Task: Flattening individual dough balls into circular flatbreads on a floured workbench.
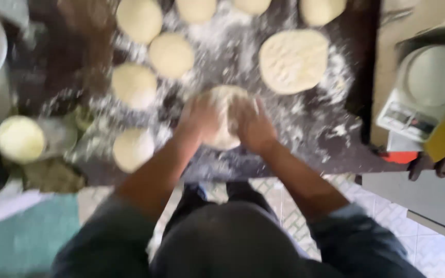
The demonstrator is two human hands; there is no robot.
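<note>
Left hand [198,117] and right hand [256,128] both grasp dough [225,105] over floured table [305,134]; risk: uneven pressure could tear it.

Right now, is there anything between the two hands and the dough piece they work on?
No. The left hand and the right hand both lie directly on the dough piece, one on each side. Nothing visible is between them and it. The other dough balls and the flat round lie apart on the floured table.
</note>
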